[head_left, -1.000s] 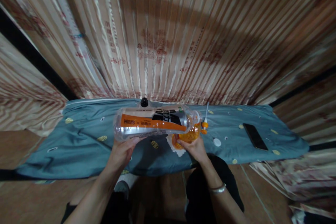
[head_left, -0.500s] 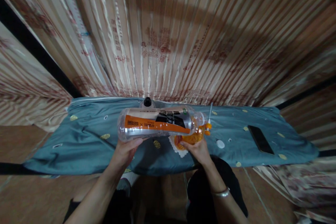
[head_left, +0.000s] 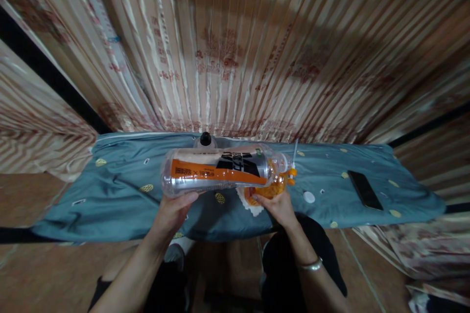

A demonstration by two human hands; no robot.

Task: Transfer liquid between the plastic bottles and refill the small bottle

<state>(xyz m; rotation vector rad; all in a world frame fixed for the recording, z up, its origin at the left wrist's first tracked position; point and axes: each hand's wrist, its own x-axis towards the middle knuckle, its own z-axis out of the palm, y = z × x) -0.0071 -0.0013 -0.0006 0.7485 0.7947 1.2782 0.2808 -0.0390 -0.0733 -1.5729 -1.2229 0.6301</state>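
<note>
My left hand [head_left: 176, 212] is wrapped round the underside of a large clear plastic bottle [head_left: 211, 172] with a silver and orange label. The bottle lies nearly level in the air, its open neck pointing right. My right hand [head_left: 279, 208] is closed on a smaller see-through orange container [head_left: 273, 190], beneath and beside the neck. The two mouths seem close together; whether they touch I cannot tell. Under the container lies a white paper napkin [head_left: 253, 209]. Just right of the neck is an orange and white piece [head_left: 292, 176] with a thin white tube sticking up.
A bench-like surface with a teal cloth [head_left: 121, 210] spans the view. Behind the large bottle stands a clear container with a black top [head_left: 205, 139]. A white disc [head_left: 309, 197] and a black phone [head_left: 365, 190] lie to the right. Pleated curtains [head_left: 227, 49] hang behind.
Both hands keep their holds. The large bottle's base sits slightly further left and its tilt is nearly unchanged. The whole view has shifted a little.
</note>
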